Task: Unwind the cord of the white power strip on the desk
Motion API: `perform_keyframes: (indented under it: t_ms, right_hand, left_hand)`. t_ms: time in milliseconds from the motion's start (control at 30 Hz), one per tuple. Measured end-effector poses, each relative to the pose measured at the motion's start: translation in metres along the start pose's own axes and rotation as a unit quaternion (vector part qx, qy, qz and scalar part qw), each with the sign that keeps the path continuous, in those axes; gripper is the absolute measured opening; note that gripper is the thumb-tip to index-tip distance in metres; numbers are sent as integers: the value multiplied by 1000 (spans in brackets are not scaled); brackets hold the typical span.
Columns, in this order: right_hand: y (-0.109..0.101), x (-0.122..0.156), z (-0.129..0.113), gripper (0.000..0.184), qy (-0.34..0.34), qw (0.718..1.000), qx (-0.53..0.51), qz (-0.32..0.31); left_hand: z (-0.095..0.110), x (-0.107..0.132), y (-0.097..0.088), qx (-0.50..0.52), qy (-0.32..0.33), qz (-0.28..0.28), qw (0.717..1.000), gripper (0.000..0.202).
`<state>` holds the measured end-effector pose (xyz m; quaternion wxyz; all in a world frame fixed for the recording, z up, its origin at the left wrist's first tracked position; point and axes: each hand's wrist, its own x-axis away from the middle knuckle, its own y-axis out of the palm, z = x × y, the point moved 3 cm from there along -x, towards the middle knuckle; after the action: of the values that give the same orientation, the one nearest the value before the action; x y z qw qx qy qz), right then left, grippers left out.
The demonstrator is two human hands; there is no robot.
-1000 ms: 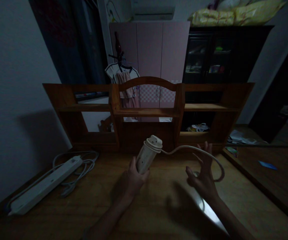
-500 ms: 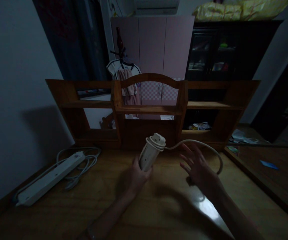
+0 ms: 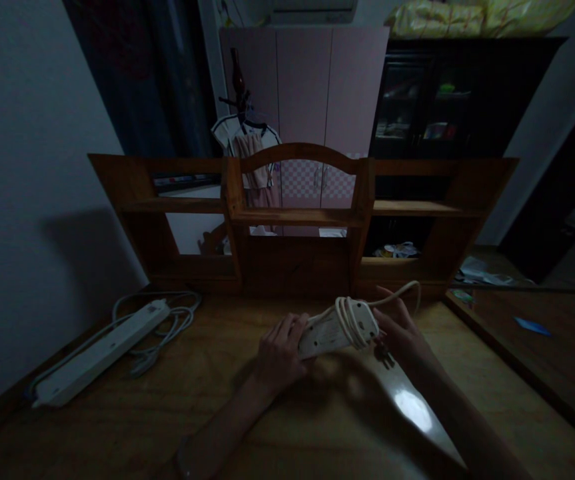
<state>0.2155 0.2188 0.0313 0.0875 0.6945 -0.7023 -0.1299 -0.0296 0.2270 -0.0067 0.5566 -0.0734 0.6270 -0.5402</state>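
One white power strip lies at ten o'clock on the desk; at twelve, the left hand clamps one end of a cord-wrapped strip, likely to steady it and keep the coils clear. At one o'clock, the right hand meets the loose cord and plug; whether it grips them, I can't tell.

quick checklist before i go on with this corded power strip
1. Left hand gripping the held power strip: ok.
2. Cord wrapped around the strip's far end: ok, several turns.
3. No loose cord left: not ok, a loop stands out by the right hand.
4. Right hand's grip on the cord: cannot tell, too dark.
5. Other power strip clear of both hands: ok, lying at left.
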Motion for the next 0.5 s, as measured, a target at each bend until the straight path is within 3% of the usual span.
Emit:
perform_keyframes:
  t_ms: [133,267,367,500]
  right_hand:
    - [-5,-2,12,41,44,998,36,13]
    - [-14,-11,17,26,-1,1000,1,29]
    - [-20,-14,12,24,-54,997,-29,39]
    - [-28,-15,5,19,-75,990,-108,54]
  left_hand:
    - [0,-1,-4,-25,102,0,995,62]
    - [3,-1,-2,-72,128,-50,988,68]
    - [3,-1,2,-64,41,-70,995,77]
    - [-10,-3,2,20,-175,-32,984,63]
